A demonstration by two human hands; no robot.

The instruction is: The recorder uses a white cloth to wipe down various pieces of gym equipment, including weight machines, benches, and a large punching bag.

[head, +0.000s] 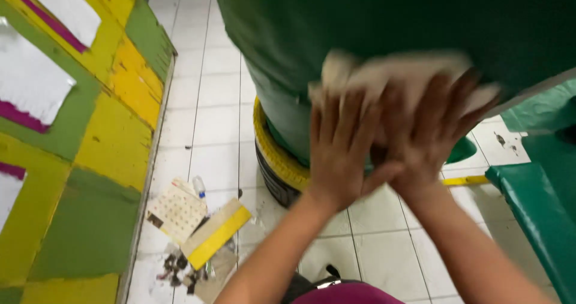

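Wiping in hand, by the look of it: both palms pressed flat on a pale cloth [399, 76] against the side of a big green drum [384, 22]. Left hand [342, 154] spread wide, fingers fanned upward over the cloth's lower left part. Right hand [429, 139] likewise spread, overlapping the left at the thumb side, fingers reaching up and right. No pinch in either grip; just flat pressure holding the cloth to the curved wall. Cloth blurred, off-white, crumpled, edges poking out above and beside the fingers. Drum surface dark green, matte, standing on a yellow-and-black tyre [277, 160] on the white tiled floor [210, 88]. For a further stroke, probably steady pressure and care to keep the cloth from bunching. Scraps of card [213, 232] and litter near the painted wall [78, 160] at left.
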